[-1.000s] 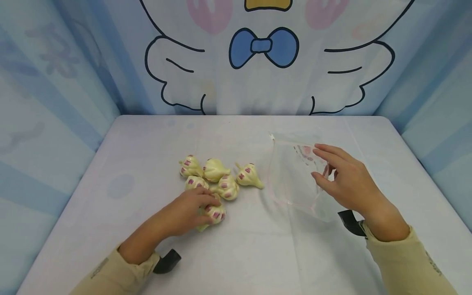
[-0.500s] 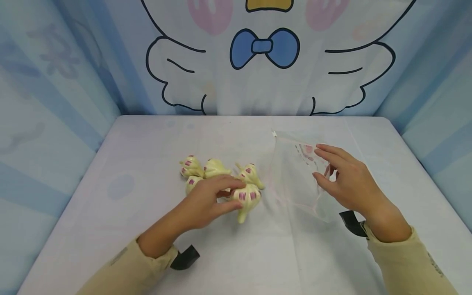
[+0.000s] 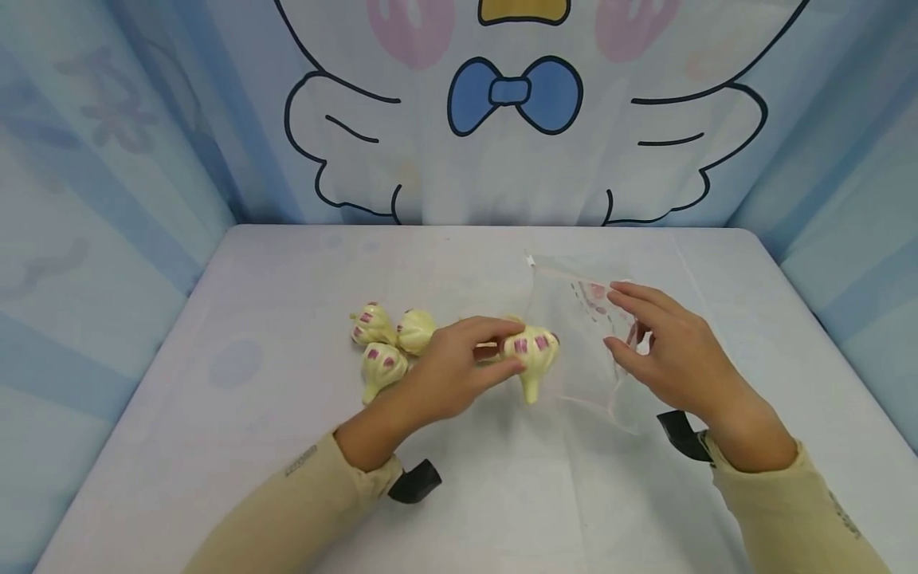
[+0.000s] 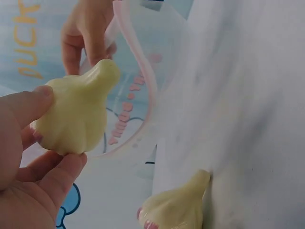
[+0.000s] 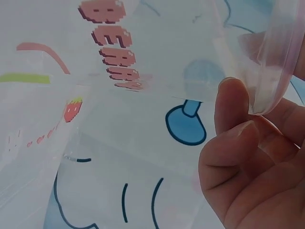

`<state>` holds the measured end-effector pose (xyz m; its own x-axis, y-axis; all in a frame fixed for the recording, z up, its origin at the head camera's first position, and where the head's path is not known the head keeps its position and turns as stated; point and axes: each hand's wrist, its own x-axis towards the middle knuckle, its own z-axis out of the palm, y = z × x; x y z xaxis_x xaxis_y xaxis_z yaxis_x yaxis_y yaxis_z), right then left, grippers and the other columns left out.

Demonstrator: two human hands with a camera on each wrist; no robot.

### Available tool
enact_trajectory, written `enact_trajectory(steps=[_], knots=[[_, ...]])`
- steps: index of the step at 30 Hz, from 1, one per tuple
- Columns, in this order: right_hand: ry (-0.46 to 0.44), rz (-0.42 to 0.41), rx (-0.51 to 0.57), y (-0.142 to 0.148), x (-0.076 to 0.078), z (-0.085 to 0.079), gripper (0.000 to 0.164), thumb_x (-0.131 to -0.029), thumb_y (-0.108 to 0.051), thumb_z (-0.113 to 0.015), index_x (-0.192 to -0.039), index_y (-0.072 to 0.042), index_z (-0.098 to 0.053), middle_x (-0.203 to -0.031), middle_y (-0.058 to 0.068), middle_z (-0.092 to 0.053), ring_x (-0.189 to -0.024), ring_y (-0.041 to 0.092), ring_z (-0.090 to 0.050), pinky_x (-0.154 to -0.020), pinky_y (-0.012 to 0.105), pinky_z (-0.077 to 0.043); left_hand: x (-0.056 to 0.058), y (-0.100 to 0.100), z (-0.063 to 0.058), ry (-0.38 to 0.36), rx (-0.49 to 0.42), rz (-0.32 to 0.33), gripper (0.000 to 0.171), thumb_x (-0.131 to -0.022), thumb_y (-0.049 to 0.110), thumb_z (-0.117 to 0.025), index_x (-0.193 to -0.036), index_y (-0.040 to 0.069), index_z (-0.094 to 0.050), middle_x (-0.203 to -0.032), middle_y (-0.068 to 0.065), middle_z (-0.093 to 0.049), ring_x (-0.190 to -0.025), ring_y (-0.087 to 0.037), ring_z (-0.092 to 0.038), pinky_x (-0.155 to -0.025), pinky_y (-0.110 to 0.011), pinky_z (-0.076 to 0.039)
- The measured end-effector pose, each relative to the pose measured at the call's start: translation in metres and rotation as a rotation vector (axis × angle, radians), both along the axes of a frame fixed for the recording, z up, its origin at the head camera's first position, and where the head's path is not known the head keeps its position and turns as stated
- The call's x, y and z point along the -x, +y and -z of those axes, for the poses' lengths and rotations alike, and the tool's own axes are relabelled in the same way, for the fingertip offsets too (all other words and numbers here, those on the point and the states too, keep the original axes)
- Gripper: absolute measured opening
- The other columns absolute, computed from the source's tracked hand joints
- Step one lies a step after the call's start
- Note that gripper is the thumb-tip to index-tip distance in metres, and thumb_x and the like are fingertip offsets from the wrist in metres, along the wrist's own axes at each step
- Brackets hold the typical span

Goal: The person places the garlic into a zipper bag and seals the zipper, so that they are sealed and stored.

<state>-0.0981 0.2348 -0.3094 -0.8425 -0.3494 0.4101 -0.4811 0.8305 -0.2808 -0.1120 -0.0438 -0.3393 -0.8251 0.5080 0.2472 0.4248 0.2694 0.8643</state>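
My left hand [image 3: 455,371] pinches a pale yellow garlic bulb [image 3: 532,351] with purple-red marks between thumb and fingers, its stem pointing down. It is held at the left side of a clear plastic bag [image 3: 574,351] with pink edging and printed letters. My right hand [image 3: 677,351] grips the bag's edge on the right; in the right wrist view its fingers [image 5: 231,102] curl at the pink-trimmed opening. The left wrist view shows the held bulb [image 4: 71,112] in front of the bag mouth [image 4: 145,71].
Left of the bag, more garlic bulbs [image 3: 382,364] lie grouped on the white-covered table [image 3: 287,446]; my left hand hides part of the group. Another bulb [image 4: 176,210] shows low in the left wrist view. A cartoon-printed curtain [image 3: 502,175] stands behind the table.
My left hand has picked up a garlic bulb from the front of the group and carried it right, toward the bag. My right hand and the bag have barely moved.
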Motion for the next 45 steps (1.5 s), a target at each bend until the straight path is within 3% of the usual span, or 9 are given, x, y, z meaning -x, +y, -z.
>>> enact_trajectory(steps=[5, 12, 24, 33, 37, 45], knots=[[-0.005, -0.008, 0.0, -0.002, 0.0, -0.001, 0.061, -0.077, -0.001, -0.084, -0.132, 0.007, -0.06, -0.138, 0.018, -0.056, -0.073, 0.015, -0.055, -0.056, 0.026, -0.049, 0.005, 0.014, 0.003, 0.011, 0.005, -0.03, 0.04, -0.091, 0.013, -0.076, -0.129, 0.002, -0.065, -0.117, -0.007, -0.065, -0.099, -0.015, -0.058, -0.09, -0.019, -0.05], [0.004, -0.015, -0.005, -0.003, -0.002, -0.002, 0.062, -0.076, -0.002, -0.085, -0.132, 0.007, -0.06, -0.137, 0.017, -0.057, -0.073, 0.015, -0.055, -0.057, 0.026, -0.05, 0.007, 0.027, 0.005, 0.049, 0.045, -0.038, 0.041, -0.091, 0.01, -0.075, -0.128, -0.002, -0.064, -0.12, -0.009, -0.065, -0.1, -0.016, -0.058, -0.09, -0.018, -0.049], [0.053, -0.04, 0.015, -0.003, -0.004, -0.006, 0.062, -0.072, -0.001, -0.087, -0.129, 0.005, -0.064, -0.132, 0.016, -0.061, -0.07, 0.013, -0.055, -0.06, 0.022, -0.049, 0.008, 0.029, 0.008, 0.179, 0.233, -0.088, 0.04, -0.092, 0.015, -0.075, -0.128, 0.0, -0.065, -0.122, -0.011, -0.066, -0.096, -0.019, -0.059, -0.081, -0.025, -0.05], [0.097, -0.066, 0.009, -0.004, -0.007, -0.012, 0.062, -0.07, 0.001, -0.086, -0.128, 0.004, -0.064, -0.132, 0.014, -0.061, -0.07, 0.01, -0.054, -0.061, 0.016, -0.044, 0.008, 0.03, 0.008, 0.225, 0.327, -0.115, 0.039, -0.093, 0.017, -0.074, -0.128, 0.002, -0.065, -0.123, -0.013, -0.065, -0.118, -0.024, -0.059, -0.096, -0.034, -0.05], [0.116, -0.083, 0.013, -0.005, -0.007, -0.015, 0.06, -0.071, 0.002, -0.084, -0.127, 0.006, -0.064, -0.131, 0.015, -0.06, -0.07, 0.009, -0.053, -0.063, 0.009, -0.039, 0.008, 0.031, 0.009, 0.273, 0.374, -0.101, 0.039, -0.093, 0.014, -0.072, -0.13, 0.002, -0.064, -0.122, -0.013, -0.065, -0.115, -0.024, -0.06, -0.091, -0.031, -0.052], [0.132, -0.097, 0.032, -0.007, -0.006, -0.018, 0.061, -0.069, 0.004, -0.085, -0.127, 0.006, -0.064, -0.13, 0.015, -0.061, -0.069, 0.01, -0.053, -0.063, 0.009, -0.039, 0.006, 0.032, 0.007, 0.29, 0.392, -0.096, 0.042, -0.093, 0.012, -0.071, -0.133, 0.004, -0.062, -0.123, -0.012, -0.064, -0.113, -0.022, -0.06, -0.088, -0.03, -0.052]])
